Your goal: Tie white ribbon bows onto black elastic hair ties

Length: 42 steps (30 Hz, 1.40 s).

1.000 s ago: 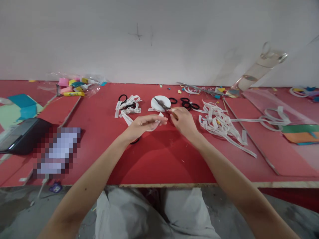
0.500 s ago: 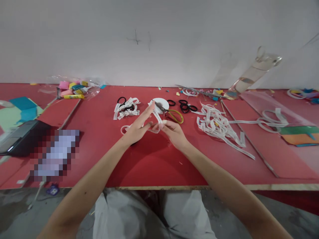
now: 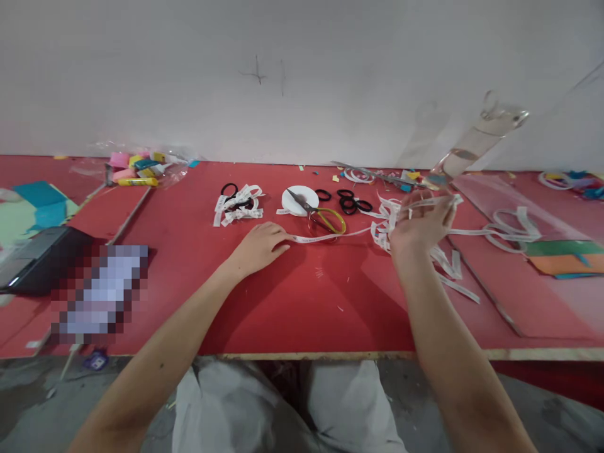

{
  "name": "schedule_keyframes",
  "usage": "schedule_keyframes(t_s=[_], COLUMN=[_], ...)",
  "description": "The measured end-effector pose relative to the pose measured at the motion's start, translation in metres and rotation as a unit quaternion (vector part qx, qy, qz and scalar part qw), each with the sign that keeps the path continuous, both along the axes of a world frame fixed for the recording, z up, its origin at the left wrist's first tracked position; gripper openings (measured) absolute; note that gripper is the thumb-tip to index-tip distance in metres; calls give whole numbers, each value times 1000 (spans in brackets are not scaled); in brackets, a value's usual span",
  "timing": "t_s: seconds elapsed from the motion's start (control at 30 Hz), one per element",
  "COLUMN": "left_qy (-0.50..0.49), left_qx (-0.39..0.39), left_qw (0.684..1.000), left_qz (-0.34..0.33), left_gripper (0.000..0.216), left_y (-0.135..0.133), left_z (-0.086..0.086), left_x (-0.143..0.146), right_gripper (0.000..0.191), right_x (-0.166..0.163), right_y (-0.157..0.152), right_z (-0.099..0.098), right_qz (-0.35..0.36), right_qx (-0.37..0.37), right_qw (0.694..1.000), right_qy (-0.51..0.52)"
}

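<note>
A narrow white printed ribbon (image 3: pixel 325 238) stretches across the red table between my two hands. My left hand (image 3: pixel 263 247) rests low over the table, its fingertips closed on the ribbon's left end. To the right, my right hand (image 3: pixel 419 225) is raised over a tangled pile of white ribbon (image 3: pixel 381 233), with a strip pinched at its fingers; part of the pile is hidden behind it. Scissors with yellow handles (image 3: pixel 325 217) lie on a white ribbon spool (image 3: pixel 309 195). Black hair ties (image 3: pixel 348 202) sit beside them. Left of the spool are hair ties with ribbon bows (image 3: pixel 243 204).
A clear bottle (image 3: pixel 472 148) leans against the wall at the back right. A phone (image 3: pixel 106 289) and a black case (image 3: pixel 44 258) lie at left. Behind them is a plastic bag of colourful items (image 3: pixel 141 167). Coloured sheets (image 3: pixel 564 257) lie at far right.
My hands, together near the spool before, have moved apart. My right hand went right to the ribbon pile; my left came slightly down, and the ribbon now stretches out between them.
</note>
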<state>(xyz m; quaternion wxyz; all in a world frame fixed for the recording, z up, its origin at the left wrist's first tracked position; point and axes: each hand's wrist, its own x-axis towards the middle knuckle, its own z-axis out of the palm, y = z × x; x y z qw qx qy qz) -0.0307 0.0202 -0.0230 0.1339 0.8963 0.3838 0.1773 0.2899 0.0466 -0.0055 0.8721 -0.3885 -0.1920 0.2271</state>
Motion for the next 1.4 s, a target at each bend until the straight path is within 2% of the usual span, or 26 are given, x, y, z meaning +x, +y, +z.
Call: schedule_keyframes(t_s=[0.03,0.1,0.13,0.17,0.23,0.3,0.33,0.5,0.6,0.7,0.83,1.0,1.13,1.27,1.33,1.4], left_qy=[-2,-30,-56,-89,-158,-207,-218,-194,-131,-42,-11,-48,-99,-192,-202,-172], left_qx=[24,62,80,102,169,253,289,367,396,351,295,246,154,71,78,121], left_qw=[999,996,993,987,968,941,930,910,908,934,950,964,982,979,976,977], left_qz=[22,58,73,86,98,84,68,-8,-20,-53,-100,-86,-39,-16,-29,-32], left_gripper=[23,21,21,23,35,42,39,19,15,21,25,25,23,22,25,28], left_y=[1,1,1,0,-2,-6,-8,-18,-18,-15,-10,-9,-9,-9,-10,-12], left_z=[0,1,3,4,8,11,12,18,20,18,10,6,4,0,-1,1], left_x=[0,-1,0,1,4,7,8,10,9,8,9,11,13,15,16,16], right_gripper=[19,14,16,19,25,29,31,33,31,28,25,24,29,35,37,38], right_x=[-3,-21,-34,-48,-77,-100,-107,-114,-110,-110,-114,-115,-117,-123,-126,-128], right_y=[-1,-9,-15,-22,-38,-50,-54,-55,-54,-58,-63,-65,-67,-71,-74,-76], right_z=[3,6,7,7,5,1,-1,-7,-5,-3,-3,-4,-4,-4,-5,-5], right_qz=[13,89,171,269,432,516,533,539,568,609,644,663,672,675,680,687], right_qx=[12,22,2,-35,-115,-147,-150,-188,-199,-192,-179,-173,-164,-156,-153,-151], right_qw=[1000,993,978,947,856,795,785,794,776,747,723,707,697,694,689,682], right_qy=[-4,-69,-117,-174,-257,-283,-279,-209,-188,-184,-173,-174,-188,-195,-199,-202])
